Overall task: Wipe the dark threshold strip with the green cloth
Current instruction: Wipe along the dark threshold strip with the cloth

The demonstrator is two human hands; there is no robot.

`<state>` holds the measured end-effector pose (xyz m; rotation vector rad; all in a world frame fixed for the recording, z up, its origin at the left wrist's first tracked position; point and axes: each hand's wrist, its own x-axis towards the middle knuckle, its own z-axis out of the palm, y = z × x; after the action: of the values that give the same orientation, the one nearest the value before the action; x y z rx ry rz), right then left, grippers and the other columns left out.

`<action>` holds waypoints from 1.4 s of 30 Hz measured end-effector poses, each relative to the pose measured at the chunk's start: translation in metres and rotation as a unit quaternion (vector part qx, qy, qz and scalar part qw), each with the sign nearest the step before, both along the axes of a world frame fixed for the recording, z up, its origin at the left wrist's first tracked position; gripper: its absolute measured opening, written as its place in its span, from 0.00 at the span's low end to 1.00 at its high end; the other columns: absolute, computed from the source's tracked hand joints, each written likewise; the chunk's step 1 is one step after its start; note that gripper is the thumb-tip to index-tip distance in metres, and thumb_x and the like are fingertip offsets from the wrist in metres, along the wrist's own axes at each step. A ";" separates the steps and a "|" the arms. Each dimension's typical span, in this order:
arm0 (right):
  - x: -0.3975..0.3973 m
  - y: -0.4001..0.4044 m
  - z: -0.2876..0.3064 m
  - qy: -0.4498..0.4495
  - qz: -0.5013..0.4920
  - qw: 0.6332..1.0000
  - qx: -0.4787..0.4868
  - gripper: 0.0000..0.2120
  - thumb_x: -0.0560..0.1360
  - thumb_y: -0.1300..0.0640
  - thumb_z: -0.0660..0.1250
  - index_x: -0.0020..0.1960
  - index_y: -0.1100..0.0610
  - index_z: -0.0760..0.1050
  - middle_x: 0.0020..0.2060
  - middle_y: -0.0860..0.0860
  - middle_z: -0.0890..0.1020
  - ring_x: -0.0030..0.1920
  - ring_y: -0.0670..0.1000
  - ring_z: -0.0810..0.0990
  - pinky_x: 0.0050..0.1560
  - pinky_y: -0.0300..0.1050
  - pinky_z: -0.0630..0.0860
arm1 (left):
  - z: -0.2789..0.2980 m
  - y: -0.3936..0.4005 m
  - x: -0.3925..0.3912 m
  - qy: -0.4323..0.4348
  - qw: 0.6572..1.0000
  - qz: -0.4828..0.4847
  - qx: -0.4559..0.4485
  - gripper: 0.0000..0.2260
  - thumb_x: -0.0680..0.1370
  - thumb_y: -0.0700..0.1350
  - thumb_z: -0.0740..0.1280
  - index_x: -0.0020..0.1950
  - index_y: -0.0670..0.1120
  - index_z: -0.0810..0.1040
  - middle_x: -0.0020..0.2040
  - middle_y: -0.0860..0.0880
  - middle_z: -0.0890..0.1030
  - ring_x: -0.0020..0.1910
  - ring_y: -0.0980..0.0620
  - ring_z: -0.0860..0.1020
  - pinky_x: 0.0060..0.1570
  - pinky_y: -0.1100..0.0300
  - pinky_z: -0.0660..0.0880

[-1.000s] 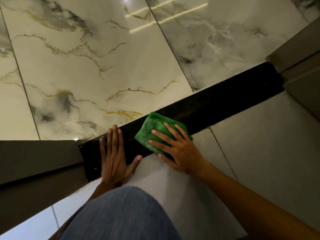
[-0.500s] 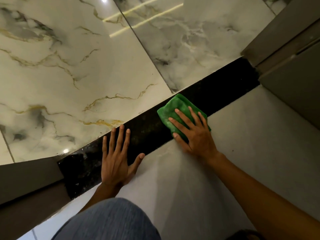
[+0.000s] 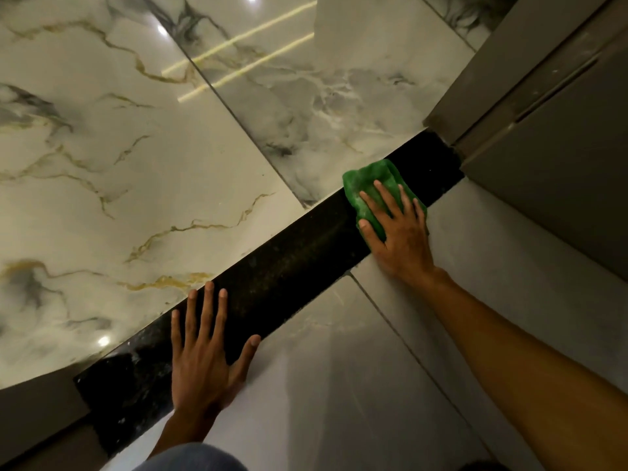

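The green cloth (image 3: 372, 185) has slid along the threshold strip (image 3: 289, 263) under the flat, spread right hand (image 3: 397, 239).

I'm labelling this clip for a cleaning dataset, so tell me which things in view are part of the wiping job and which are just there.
Part of the job:
- green cloth
- dark threshold strip
- right hand, flat on the cloth
- left hand, flat on the strip

Just there:
- marble floor tiles
- plain grey tiles
- door frame
- person's knee
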<state>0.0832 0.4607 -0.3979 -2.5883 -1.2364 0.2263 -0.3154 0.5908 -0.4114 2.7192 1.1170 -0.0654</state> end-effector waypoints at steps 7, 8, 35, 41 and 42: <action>0.082 0.005 0.011 0.023 -0.090 0.995 -0.034 0.31 0.88 0.33 0.48 0.89 0.38 0.53 0.90 0.46 0.53 0.89 0.64 0.52 0.87 0.70 0.49 | 0.001 -0.001 0.001 -0.001 1.000 0.001 0.003 0.44 0.85 0.74 0.46 0.93 0.45 0.54 0.94 0.45 0.48 0.93 0.40 0.47 0.88 0.31 0.52; 0.087 0.007 0.010 0.023 -0.126 0.991 -0.035 0.30 0.88 0.34 0.50 0.89 0.38 0.54 0.90 0.47 0.53 0.89 0.65 0.52 0.87 0.71 0.48 | 0.001 -0.001 0.001 -0.001 1.000 0.001 0.005 0.44 0.85 0.74 0.46 0.93 0.45 0.54 0.94 0.45 0.48 0.93 0.40 0.47 0.88 0.31 0.52; -0.053 0.033 -0.005 -0.018 -0.060 0.998 -0.019 0.31 0.88 0.38 0.51 0.89 0.42 0.55 0.90 0.48 0.53 0.89 0.65 0.52 0.86 0.73 0.48 | 0.001 0.000 0.002 0.002 1.000 0.006 0.006 0.44 0.85 0.75 0.45 0.93 0.46 0.52 0.94 0.46 0.47 0.93 0.41 0.46 0.88 0.31 0.52; -0.085 0.035 -0.008 -0.017 0.042 0.999 -0.013 0.31 0.88 0.39 0.53 0.90 0.42 0.53 0.91 0.48 0.52 0.89 0.64 0.51 0.86 0.74 0.49 | 0.001 0.000 0.002 0.001 1.000 0.005 0.012 0.46 0.85 0.76 0.46 0.93 0.45 0.53 0.94 0.45 0.48 0.93 0.42 0.46 0.88 0.31 0.52; -0.090 0.036 -0.008 -0.016 0.060 0.998 -0.012 0.31 0.88 0.39 0.52 0.90 0.42 0.53 0.91 0.47 0.51 0.89 0.64 0.51 0.86 0.73 0.49 | 0.001 0.000 0.003 0.002 1.000 0.006 0.013 0.46 0.85 0.76 0.46 0.93 0.45 0.52 0.94 0.45 0.48 0.93 0.42 0.46 0.88 0.31 0.53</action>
<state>-0.0066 0.4964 -0.4064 -2.5485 -1.4106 0.2259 -0.3128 0.5905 -0.4107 2.7369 1.1430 -0.0559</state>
